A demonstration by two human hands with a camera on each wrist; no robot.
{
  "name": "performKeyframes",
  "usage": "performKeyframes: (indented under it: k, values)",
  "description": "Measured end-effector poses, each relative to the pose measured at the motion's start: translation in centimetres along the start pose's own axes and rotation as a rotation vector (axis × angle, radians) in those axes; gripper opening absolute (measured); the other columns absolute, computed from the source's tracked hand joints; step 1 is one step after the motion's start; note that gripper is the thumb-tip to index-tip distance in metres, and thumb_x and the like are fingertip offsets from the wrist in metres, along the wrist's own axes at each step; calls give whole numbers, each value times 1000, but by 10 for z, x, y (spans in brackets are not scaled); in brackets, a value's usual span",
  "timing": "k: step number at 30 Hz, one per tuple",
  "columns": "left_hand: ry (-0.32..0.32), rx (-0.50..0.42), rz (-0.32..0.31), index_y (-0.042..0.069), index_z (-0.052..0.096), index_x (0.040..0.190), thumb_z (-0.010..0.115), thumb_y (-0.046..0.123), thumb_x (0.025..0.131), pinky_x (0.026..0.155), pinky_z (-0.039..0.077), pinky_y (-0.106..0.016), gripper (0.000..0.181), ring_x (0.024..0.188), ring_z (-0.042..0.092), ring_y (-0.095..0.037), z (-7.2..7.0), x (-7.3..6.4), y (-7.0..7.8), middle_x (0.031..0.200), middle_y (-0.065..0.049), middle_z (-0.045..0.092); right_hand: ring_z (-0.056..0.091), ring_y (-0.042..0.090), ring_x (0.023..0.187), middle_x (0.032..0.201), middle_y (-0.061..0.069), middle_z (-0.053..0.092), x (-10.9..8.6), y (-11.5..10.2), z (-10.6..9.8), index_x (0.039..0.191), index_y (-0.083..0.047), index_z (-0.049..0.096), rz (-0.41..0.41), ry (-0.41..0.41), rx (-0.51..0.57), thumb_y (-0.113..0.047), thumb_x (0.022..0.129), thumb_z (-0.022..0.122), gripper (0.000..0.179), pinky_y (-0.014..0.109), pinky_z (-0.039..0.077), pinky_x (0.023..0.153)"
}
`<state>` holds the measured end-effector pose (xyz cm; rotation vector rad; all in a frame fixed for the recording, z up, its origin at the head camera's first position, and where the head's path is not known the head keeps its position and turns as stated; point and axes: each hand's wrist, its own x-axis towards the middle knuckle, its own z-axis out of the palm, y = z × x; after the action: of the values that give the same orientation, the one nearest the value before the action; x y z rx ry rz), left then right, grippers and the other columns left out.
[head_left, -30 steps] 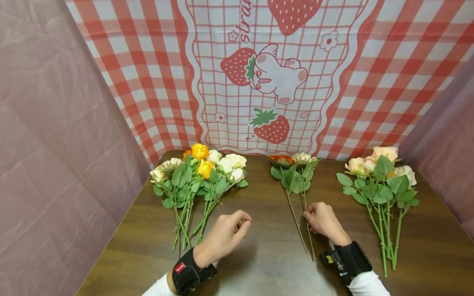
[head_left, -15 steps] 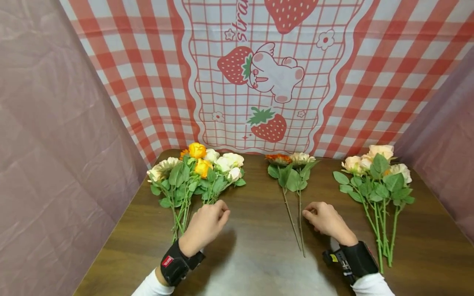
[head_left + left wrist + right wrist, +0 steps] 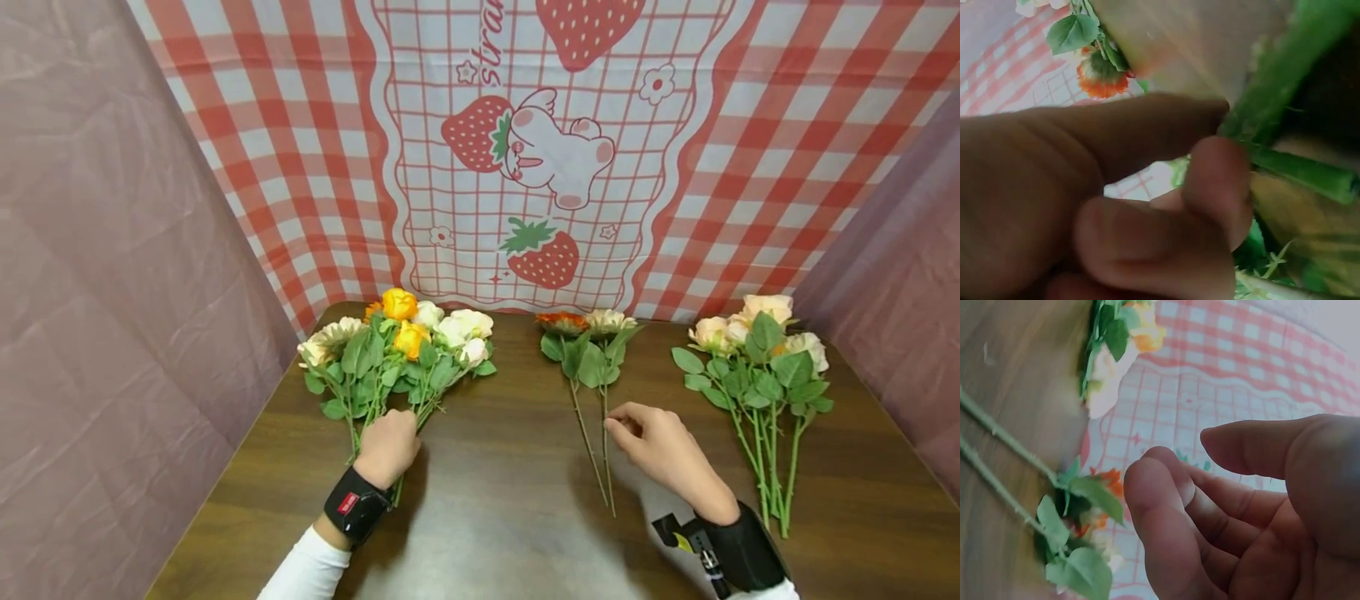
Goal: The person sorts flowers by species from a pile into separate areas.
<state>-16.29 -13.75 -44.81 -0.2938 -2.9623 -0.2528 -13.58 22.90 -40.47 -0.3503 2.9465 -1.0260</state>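
Observation:
At the left of the table, my left hand (image 3: pixel 387 446) is among the stems of a bunch of yellow, orange and white flowers (image 3: pixel 411 340). The left wrist view has its thumb and fingertips closing on a green flower stem (image 3: pixel 1304 170). My right hand (image 3: pixel 663 450) hovers just right of two flowers lying side by side, an orange one (image 3: pixel 562 323) and a cream one (image 3: pixel 609 322). Its fingers bend loosely, with a gap between thumb and fingertips and nothing held, as the right wrist view of the hand (image 3: pixel 1235 519) confirms.
A bunch of peach roses (image 3: pixel 765 312) lies at the right of the brown wooden table (image 3: pixel 502 500). Behind the table hangs a red checked cloth (image 3: pixel 322 167) with strawberries. Pinkish curtains (image 3: pixel 112 292) close off both sides.
My left hand has moved left from beside the bunch onto its stems and pinched one. My right hand has let go of the cream flower's stem and lifted slightly.

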Motion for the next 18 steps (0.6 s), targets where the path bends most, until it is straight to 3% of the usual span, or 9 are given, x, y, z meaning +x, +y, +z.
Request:
performKeyframes:
  k: [4, 10, 14, 18]
  values:
    - [-4, -22, 9, 2, 57, 63, 66, -5, 77, 40, 46, -41, 18, 47, 58, -28, 3, 2, -5, 59, -13, 60, 52, 7, 63, 81, -1, 62, -4, -8, 3, 112, -12, 69, -1, -32, -2, -24, 102, 57, 20, 27, 41, 57]
    - [-50, -186, 18, 9, 44, 59, 57, -9, 79, 42, 41, -33, 31, 47, 49, -18, -5, 6, -8, 56, -8, 52, 47, 7, 62, 80, -3, 60, -7, -10, 6, 112, -12, 68, -24, -56, -15, -23, 102, 57, 19, 28, 37, 58]
    - [-30, -225, 40, 16, 34, 56, 55, -9, 79, 45, 42, -33, 40, 48, 46, -17, -11, 7, -7, 53, -6, 47, 47, 7, 60, 79, -3, 61, -6, -11, 7, 110, -13, 69, -35, -55, -19, -22, 101, 58, 17, 28, 37, 57]
    - [27, -257, 54, 13, 38, 58, 54, -7, 82, 45, 43, -35, 35, 49, 49, -19, -17, 5, -4, 54, -5, 47, 45, 7, 58, 76, -4, 59, -5, -12, 9, 110, -11, 69, -42, -62, -22, -21, 101, 59, 17, 28, 36, 56]
